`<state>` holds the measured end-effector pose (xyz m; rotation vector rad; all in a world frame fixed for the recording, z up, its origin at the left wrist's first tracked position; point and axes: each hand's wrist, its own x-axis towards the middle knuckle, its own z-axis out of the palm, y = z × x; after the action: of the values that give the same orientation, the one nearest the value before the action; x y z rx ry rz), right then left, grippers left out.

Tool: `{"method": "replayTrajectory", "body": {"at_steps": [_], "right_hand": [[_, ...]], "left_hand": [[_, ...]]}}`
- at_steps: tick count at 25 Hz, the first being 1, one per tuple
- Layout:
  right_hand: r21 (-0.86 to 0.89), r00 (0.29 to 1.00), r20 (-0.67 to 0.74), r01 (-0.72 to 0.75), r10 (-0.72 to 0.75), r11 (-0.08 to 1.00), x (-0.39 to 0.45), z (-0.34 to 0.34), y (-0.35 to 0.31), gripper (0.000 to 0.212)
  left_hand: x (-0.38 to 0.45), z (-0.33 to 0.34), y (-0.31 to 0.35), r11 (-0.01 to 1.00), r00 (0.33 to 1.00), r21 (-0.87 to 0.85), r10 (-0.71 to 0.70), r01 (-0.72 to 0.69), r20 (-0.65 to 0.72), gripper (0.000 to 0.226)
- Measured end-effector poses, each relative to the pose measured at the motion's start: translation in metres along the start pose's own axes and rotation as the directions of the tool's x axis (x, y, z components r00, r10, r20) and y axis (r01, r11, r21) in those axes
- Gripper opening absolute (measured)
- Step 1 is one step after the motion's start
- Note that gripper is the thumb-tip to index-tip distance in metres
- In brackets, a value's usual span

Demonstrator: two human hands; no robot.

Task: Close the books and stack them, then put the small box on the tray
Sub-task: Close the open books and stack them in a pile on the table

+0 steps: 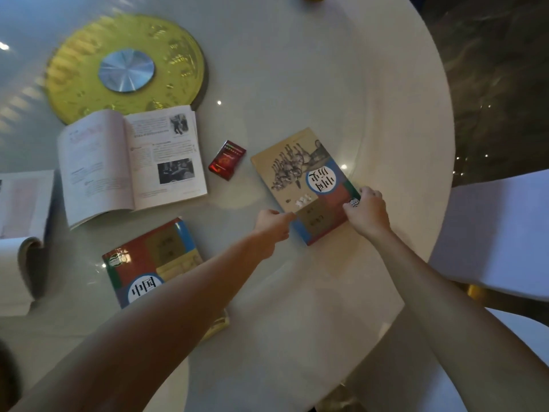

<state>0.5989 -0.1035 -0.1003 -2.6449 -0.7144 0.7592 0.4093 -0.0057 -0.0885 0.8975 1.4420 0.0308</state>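
The landmark is the small red box (pixel 227 160), which lies flat on the white round surface (pixel 297 84), touching nothing. Its printing is too small to read.

Right of the box lies a closed book (pixel 300 179) with a tan cover, turned upside down to the viewer. A white circle on the cover carries the characters 中国历史. The smaller labels below it cannot be read.

The left hand (pixel 271 226) is loosely curled, with its fingertips against the near left edge of this book. The right hand (pixel 367 211) grips the near right corner, thumb on the cover and fingers curled over the edge.

Left of the box lies an open book (pixel 130 162), pages up, showing printed text and two black-and-white photographs. The text is not legible.

Nearer the viewer than the box lies a second closed book (pixel 151 260), partly covered by the left forearm. Its circle shows 中国; the rest is hidden.

Beyond the box, behind the open book, sits a round gold tray (pixel 89 93) with a silver disc at its centre.

At the far left edge, another open book (pixel 20 209) is partly in view.
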Motion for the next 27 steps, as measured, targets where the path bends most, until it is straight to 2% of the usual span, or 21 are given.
{"method": "replayTrajectory", "body": {"at_steps": [3, 5, 10, 13, 16, 20, 21, 22, 24, 25, 26, 27], "right_hand": [[0.104, 0.998, -0.001, -0.058, 0.058, 0.993, 0.005, 0.007, 0.009, 0.051], [0.17, 0.996, -0.035, -0.077, 0.084, 0.982, 0.008, 0.007, 0.01, 0.042], [0.57, 0.979, 0.155, -0.198, 0.132, 0.798, -0.008, 0.005, 0.009, 0.016], [0.652, 0.982, 0.169, -0.172, 0.08, 0.738, -0.023, 0.003, 0.008, 0.022], [0.783, 0.981, 0.192, -0.173, 0.032, 0.598, -0.041, -0.011, 0.001, 0.035], [0.827, 0.975, 0.211, -0.142, -0.066, 0.544, -0.065, -0.033, -0.011, 0.034], [0.83, 0.971, 0.221, -0.136, -0.096, 0.541, -0.07, -0.037, -0.015, 0.033], [0.827, 0.963, 0.235, -0.127, -0.132, 0.547, -0.077, -0.039, -0.021, 0.033], [0.811, 0.939, 0.275, -0.112, -0.206, 0.575, -0.089, -0.043, -0.036, 0.032], [0.796, 0.923, 0.3, -0.102, -0.242, 0.597, -0.096, -0.042, -0.046, 0.032], [0.776, 0.901, 0.33, -0.09, -0.281, 0.624, -0.104, -0.039, -0.058, 0.032], [0.752, 0.875, 0.366, -0.078, -0.316, 0.655, -0.109, -0.035, -0.07, 0.031]], "left_hand": [[0.004, 0.01, 0.002, 1.0, 1.0, 0.0, -0.027, 0.027, -0.003, 0.017], [0.005, 0.01, 0.003, 1.0, 1.0, -0.001, -0.018, 0.018, -0.022, 0.011], [0.002, 0.001, 0.004, 1.0, 1.0, 0.026, 0.011, -0.01, -0.028, 0.019], [-0.008, -0.01, 0.0, 0.999, 1.0, 0.039, -0.016, 0.016, 0.012, 0.026], [-0.025, -0.027, -0.003, 0.999, 0.999, 0.038, 0.013, -0.014, 0.03, 0.022], [-0.053, -0.055, -0.005, 0.972, 0.976, 0.095, 0.216, -0.213, -0.02, 0.051], [-0.06, -0.064, -0.004, 0.944, 0.948, 0.132, 0.313, -0.304, -0.053, 0.063], [-0.068, -0.075, -0.003, 0.884, 0.893, 0.224, 0.439, -0.41, -0.098, 0.076], [-0.077, -0.102, -0.002, 0.665, 0.71, 0.494, 0.692, -0.56, -0.128, 0.098], [-0.08, -0.117, -0.001, 0.546, 0.626, 0.595, 0.775, -0.59, -0.091, 0.105], [-0.083, -0.134, -0.002, 0.461, 0.583, 0.653, 0.811, -0.601, -0.036, 0.11], [-0.085, -0.149, -0.002, 0.406, 0.576, 0.685, 0.817, -0.605, 0.024, 0.113]]}}
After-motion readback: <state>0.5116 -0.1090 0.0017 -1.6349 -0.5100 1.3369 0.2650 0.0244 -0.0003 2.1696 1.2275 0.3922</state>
